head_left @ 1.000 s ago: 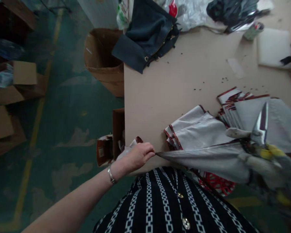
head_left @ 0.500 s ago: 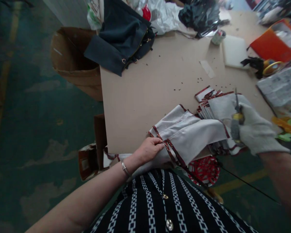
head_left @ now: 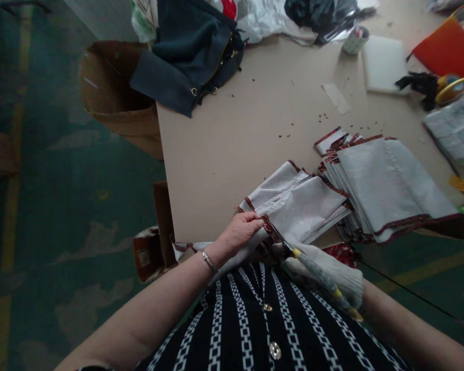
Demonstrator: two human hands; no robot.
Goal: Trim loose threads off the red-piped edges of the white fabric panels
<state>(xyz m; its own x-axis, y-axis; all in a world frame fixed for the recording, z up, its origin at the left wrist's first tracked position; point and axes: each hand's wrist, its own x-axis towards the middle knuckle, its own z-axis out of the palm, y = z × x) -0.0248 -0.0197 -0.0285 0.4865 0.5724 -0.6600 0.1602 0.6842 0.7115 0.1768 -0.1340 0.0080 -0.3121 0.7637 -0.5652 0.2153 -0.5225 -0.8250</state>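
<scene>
My bare left hand (head_left: 242, 232), a bracelet on its wrist, pinches the bound edge of a whitish fabric piece (head_left: 303, 201) at the table's front edge. Red-brown patterned trim runs along this piece. In its white glove, my right hand (head_left: 320, 270) is closed around a slim pointed tool (head_left: 319, 275) with a grey handle and yellow bands. The tool's thin dark tip reaches the trim just right of my left fingers; whether it touches is unclear. Right of the held piece lies a stack of similar trimmed fabric pieces (head_left: 386, 185).
Small dark scraps dot the tabletop (head_left: 216, 154). A dark bag (head_left: 193, 51) lies at the back left, above an open cardboard box (head_left: 116, 113). A can (head_left: 355, 40), a white block (head_left: 384, 64) and an orange box (head_left: 448, 46) stand at the back right.
My right hand has moved left and down from the fabric stack, bringing the tool to the trim by my left hand. The held fabric's raised right part now lies lower. My left hand keeps its pinch.
</scene>
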